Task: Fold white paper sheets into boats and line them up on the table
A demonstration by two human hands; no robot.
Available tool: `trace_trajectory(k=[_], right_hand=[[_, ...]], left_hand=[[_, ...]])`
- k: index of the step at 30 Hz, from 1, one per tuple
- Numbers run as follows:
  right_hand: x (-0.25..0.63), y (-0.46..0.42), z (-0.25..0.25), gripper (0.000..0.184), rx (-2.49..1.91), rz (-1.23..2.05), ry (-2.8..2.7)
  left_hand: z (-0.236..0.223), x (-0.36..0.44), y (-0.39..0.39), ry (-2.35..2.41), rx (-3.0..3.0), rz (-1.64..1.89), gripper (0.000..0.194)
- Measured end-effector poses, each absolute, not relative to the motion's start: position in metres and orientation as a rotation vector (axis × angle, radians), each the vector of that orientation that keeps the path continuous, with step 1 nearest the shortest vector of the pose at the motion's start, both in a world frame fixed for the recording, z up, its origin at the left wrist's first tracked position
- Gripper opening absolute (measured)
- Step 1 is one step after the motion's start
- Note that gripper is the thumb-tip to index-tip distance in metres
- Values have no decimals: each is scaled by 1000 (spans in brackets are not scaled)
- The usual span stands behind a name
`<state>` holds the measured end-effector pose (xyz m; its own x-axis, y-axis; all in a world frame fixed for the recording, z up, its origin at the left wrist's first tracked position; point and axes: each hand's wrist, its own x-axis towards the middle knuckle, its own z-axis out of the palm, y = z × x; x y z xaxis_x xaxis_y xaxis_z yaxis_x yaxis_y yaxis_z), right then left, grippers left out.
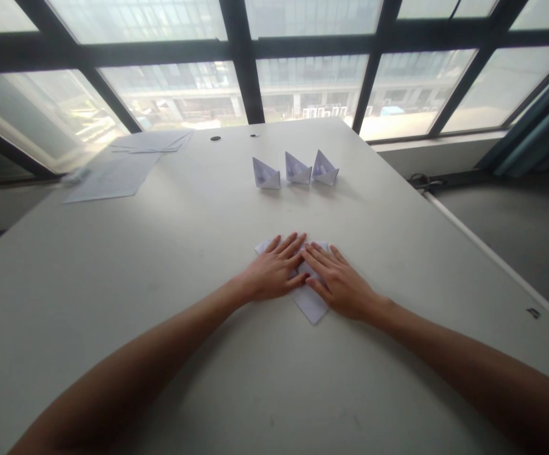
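Head view showed both our hands laid flat on a folded paper sheet near the middle of the pale tabletop. Our left hand lay palm down with fingers extended and close together, pressing the left part of the sheet. Our right hand lay palm down in the same manner on the right part, its fingertips touching those of the left hand. Neither hand gripped anything; both were spread flat against the paper. We saw a pointed corner of the sheet projecting toward us between the two wrists, and small corners showing beyond the fingertips.

Farther from us, well apart from the hands, three folded paper boats stood in a row, just beside one another. At the far left of the tabletop lay loose paper sheets, some overlapping. Two small dark holes sat near the far edge. Large windows with dark frames ran behind the tabletop.
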<state>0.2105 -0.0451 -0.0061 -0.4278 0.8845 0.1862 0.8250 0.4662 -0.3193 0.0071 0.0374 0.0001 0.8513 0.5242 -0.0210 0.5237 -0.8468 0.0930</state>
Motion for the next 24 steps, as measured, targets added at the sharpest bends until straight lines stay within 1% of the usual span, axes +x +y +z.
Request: trace_trajectory(k=[6,13,19,24], right_hand=[[208,-48,-6,64,-1523,225,-2467],[206,-49,-12,58,-1783,189,-2265],[208,-48,-11,57,-1709,229,-2255],[209,-48,-11,49,-1610,257,-2248]], left_hand=[[1,8,37,849,2918,4,70],[2,7,37,827,2919,-2,68],[0,7,38,892,2906,20,68],[-8,9,41,1202,2821,91,68]])
